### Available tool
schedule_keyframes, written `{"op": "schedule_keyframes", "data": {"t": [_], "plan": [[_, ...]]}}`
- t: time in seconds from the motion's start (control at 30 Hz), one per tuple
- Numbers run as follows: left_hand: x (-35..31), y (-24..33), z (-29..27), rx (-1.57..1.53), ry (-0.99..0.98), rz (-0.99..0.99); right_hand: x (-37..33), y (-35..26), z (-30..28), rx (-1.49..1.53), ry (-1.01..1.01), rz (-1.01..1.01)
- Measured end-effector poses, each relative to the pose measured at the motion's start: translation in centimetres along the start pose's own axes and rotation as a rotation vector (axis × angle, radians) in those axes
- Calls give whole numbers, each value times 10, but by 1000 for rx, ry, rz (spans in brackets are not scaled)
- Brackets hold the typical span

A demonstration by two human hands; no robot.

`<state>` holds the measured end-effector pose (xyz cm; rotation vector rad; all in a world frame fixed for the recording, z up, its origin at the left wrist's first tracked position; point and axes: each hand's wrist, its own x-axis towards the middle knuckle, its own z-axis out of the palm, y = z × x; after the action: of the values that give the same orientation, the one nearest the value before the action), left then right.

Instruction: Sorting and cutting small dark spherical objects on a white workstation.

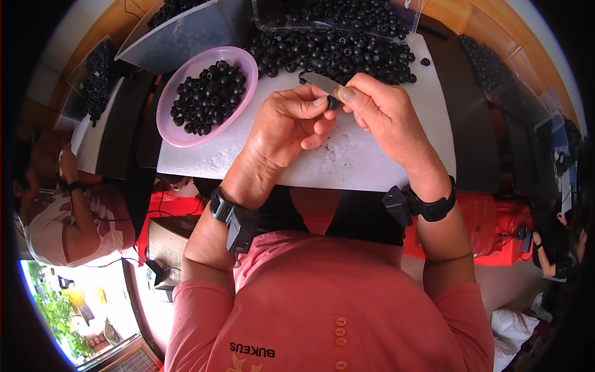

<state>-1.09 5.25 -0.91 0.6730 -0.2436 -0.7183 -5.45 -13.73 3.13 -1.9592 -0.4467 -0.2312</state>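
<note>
Above a white foam board [372,170], my two hands meet at a small round black part [333,103]. My left hand [279,124] pinches this part between thumb and fingers, the other fingers curled below. A short knife [320,81] is gripped in my right hand [393,115], its blade pointing left and lying against or just over the part. The knife's handle is hidden in the fingers. To the left of my hands, a pink bowl [165,118] holds many similar black parts [209,96]. A loose heap of black parts [334,53] lies just beyond my hands.
Clear plastic bins [192,37] with more black parts stand along the far side. Crumbs [331,155] dot the board. One person [77,217] sits at the left, another [551,248] at the far right. A cardboard box [167,248] stands below the table.
</note>
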Motion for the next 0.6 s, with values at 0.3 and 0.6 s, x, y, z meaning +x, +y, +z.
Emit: {"op": "schedule_keyframes", "data": {"t": [0.3,0.6], "plan": [[2,-1,-8,-29,-14,-28,-1,1,1,-146,27,-84],[1,2,-8,-11,-1,-62,-1,8,4,-219,65,-216]]}}
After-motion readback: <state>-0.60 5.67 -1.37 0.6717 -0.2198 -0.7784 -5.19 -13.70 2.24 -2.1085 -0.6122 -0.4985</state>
